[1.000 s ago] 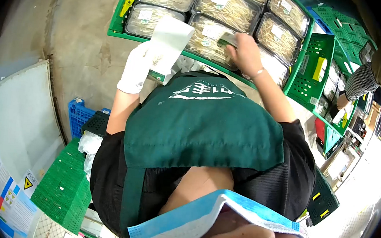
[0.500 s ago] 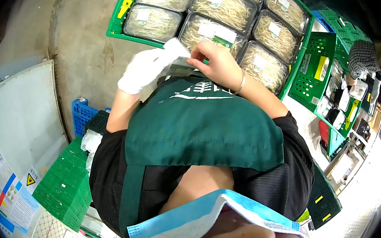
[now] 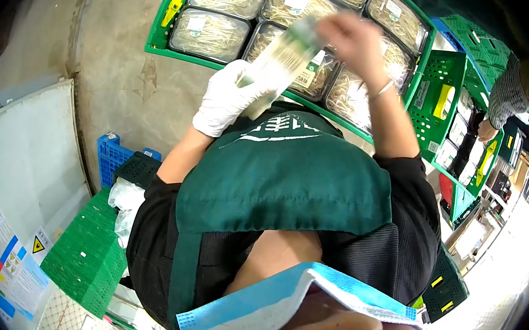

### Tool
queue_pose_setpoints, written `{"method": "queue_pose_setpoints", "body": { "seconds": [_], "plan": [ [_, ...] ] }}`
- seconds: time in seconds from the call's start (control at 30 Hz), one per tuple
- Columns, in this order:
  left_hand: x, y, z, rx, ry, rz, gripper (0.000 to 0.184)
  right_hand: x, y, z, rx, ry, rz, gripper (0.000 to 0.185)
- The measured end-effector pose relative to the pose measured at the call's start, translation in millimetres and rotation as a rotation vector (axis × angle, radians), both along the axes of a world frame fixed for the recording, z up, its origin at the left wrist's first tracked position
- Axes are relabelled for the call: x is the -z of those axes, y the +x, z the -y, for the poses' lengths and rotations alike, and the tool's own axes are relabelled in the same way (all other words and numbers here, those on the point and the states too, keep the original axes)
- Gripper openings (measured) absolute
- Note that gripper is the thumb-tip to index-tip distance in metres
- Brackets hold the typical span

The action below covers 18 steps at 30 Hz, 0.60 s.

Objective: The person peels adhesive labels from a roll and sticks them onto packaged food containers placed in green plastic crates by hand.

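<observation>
My left hand (image 3: 227, 96), in a white glove, is closed around the lower end of a label strip (image 3: 284, 58) with green and white print, blurred by motion. Bare and also blurred, my right hand (image 3: 355, 42) pinches the strip's upper end, so it stretches between both hands. Beneath it, several clear-lidded black trays of bean sprouts (image 3: 210, 36) fill a green crate (image 3: 157, 41). White labels sit on many of the lids. The strip and my right hand cover part of the middle trays.
At right, another person's hand (image 3: 487, 130) reaches over a second green crate (image 3: 434, 111) with packed trays. A blue crate (image 3: 113, 159) and a green box (image 3: 84, 247) stand at lower left, near a white panel (image 3: 31, 138) with warning signs.
My right hand has moved up and to the right, drawing the label strip out long. My left hand has shifted slightly right. The other person's hand has moved down a little.
</observation>
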<state>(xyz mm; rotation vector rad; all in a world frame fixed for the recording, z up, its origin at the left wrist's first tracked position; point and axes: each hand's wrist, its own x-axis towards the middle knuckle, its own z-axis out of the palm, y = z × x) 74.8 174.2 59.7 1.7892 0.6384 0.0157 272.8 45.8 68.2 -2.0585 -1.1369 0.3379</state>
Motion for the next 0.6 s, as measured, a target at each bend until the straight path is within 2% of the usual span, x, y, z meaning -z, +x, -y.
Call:
{"method": "queue_pose_setpoints", "body": {
  "seconds": [0.03,0.07,0.1,0.13,0.2,0.23,0.27,0.33,0.37,0.4,0.43,0.47,0.5,0.6],
  "plan": [
    [0,2,1,-0.167,-0.403,0.055,0.029,1,36,-1,-0.007,-0.062,-0.06,0.02],
    [6,-2,-7,-0.154,-0.307,0.029,0.03,11,61,-2,-0.085,-0.027,-0.036,0.027],
    [8,-5,-12,-0.231,-0.443,0.015,0.031,37,77,-6,-0.092,-0.089,0.178,0.03],
    [10,-7,-15,-0.303,-0.58,-0.001,0.033,60,79,-13,-0.026,-0.168,0.161,0.031],
    [24,-11,-17,-0.308,-0.532,0.008,0.032,120,76,-16,-0.012,-0.201,0.543,0.037],
    [29,-11,-18,-0.31,-0.485,0.017,0.031,131,72,-14,0.05,-0.259,0.606,0.047],
    [30,-10,-18,-0.313,-0.484,0.017,0.031,119,65,-16,0.047,-0.257,0.605,0.047],
    [32,-5,-15,-0.187,-0.536,0.138,0.028,86,40,-13,0.251,-0.167,0.75,0.052],
    [22,2,-13,-0.123,-0.478,0.108,0.026,69,30,-11,0.144,-0.011,0.521,0.053],
    [21,8,-10,-0.123,-0.478,0.108,0.026,46,14,-4,0.016,-0.173,-0.16,0.046],
    [18,14,-8,-0.106,-0.527,0.171,0.026,37,4,-2,-0.233,0.028,-0.436,0.034],
    [13,18,-6,-0.09,-0.576,0.234,0.026,12,-10,-2,-0.308,0.025,-0.32,0.022],
    [2,21,-4,-0.107,-0.416,0.134,0.026,7,-19,-2,-0.288,0.037,-0.321,0.019],
    [-10,19,-2,-0.195,-0.377,0.14,0.026,-19,-27,0,-0.209,0.142,-0.678,0.021]
  ]
}}
